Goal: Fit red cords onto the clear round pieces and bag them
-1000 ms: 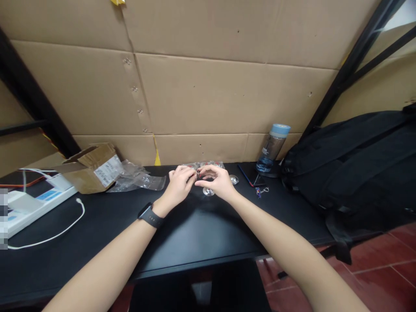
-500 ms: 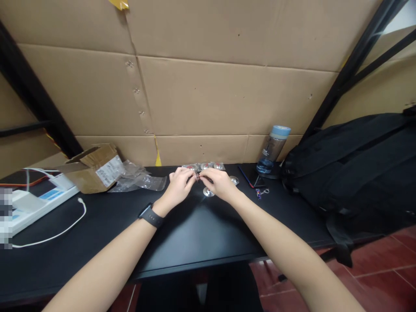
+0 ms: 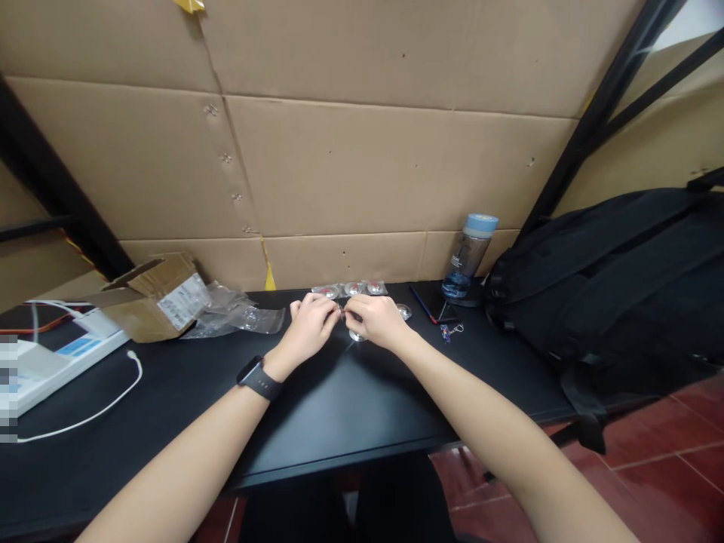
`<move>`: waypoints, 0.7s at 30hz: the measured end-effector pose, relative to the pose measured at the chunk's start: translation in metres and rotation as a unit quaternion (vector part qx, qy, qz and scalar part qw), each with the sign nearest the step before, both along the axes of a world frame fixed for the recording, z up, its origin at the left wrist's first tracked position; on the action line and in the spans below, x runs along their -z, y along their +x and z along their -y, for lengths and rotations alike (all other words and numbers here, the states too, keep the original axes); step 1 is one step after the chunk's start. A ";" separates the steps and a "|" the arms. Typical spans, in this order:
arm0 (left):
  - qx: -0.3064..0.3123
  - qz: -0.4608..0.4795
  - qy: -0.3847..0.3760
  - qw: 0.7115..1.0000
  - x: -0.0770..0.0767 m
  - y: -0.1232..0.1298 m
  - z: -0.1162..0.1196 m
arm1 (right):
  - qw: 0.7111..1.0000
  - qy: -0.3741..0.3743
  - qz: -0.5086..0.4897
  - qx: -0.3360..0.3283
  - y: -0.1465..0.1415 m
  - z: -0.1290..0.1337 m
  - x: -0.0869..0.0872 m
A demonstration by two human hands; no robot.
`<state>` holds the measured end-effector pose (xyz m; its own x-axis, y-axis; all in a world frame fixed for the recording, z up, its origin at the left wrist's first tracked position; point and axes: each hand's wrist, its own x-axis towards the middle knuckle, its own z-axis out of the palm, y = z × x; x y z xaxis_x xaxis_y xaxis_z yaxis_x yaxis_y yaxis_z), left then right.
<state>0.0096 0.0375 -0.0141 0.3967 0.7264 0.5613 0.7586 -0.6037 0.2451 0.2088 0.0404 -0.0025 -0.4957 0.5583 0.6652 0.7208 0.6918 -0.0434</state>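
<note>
Over the far part of the black table, my left hand (image 3: 310, 323) and my right hand (image 3: 373, 320) meet fingertip to fingertip. Both are closed in a pinch around one small thing, which my fingers mostly cover; I cannot make out its kind. Just behind my hands lie several round silvery discs with red marks (image 3: 354, 289) in clear wrapping. One shiny disc (image 3: 357, 336) shows partly below my right fingers. Another silvery disc (image 3: 403, 311) rests just right of that hand. A black watch (image 3: 259, 377) sits on my left wrist.
At left stand an opened cardboard box (image 3: 152, 302), crumpled clear plastic bags (image 3: 237, 313), a power strip (image 3: 79, 358) and a white cable (image 3: 121, 392). To the right are a water bottle (image 3: 468, 256), a pen (image 3: 423, 303), a keychain (image 3: 451, 332) and a black backpack (image 3: 616, 279). Cardboard (image 3: 351, 181) walls the back.
My fingers have shifted slightly around the small thing, and my right hand's fingers are more curled. The whole view has moved a little, with things sitting slightly further left.
</note>
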 end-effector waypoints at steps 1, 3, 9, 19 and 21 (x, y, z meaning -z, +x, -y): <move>0.001 0.002 0.001 1.000 -0.002 0.000 0.001 | 1.000 0.000 -0.007 0.004 0.000 0.000 0.000; -0.006 0.024 0.012 1.000 -0.006 0.001 0.005 | 0.999 -0.010 -0.032 0.003 0.001 0.000 -0.001; 0.036 0.013 0.025 0.999 -0.019 0.000 0.015 | 0.982 -0.111 -0.145 -0.046 0.006 -0.007 -0.003; 0.023 -0.003 0.005 1.000 -0.011 0.001 0.011 | 0.971 -0.133 -0.152 -0.130 0.006 -0.008 -0.004; 0.015 -0.008 0.002 1.000 -0.011 0.001 0.011 | 0.974 -0.124 -0.147 -0.116 0.008 -0.008 -0.005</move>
